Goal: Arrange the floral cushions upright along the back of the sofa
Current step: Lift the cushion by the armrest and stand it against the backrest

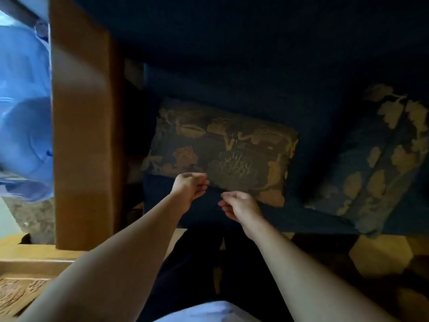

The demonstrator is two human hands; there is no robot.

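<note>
Two gold-flowered cushions, one (pixel 220 152) near the armrest, another (pixel 376 159) further right, rest on the navy sofa (pixel 301 108); left hand (pixel 189 187) and right hand (pixel 239 205) hover loosely curled, gripping nothing.

This is a home living room, dim and seen from above. A dark blue upholstered sofa (pixel 243 73) with a broad wooden armrest (pixel 83 126) carries two floral cushions (pixel 220 152) (pixel 380 159) in gold on dark fabric. The floor (pixel 380 256) below is laid in yellow and dark hexagonal tiles, and a carved wooden panel (pixel 16 293) sits at the lower left.
</note>
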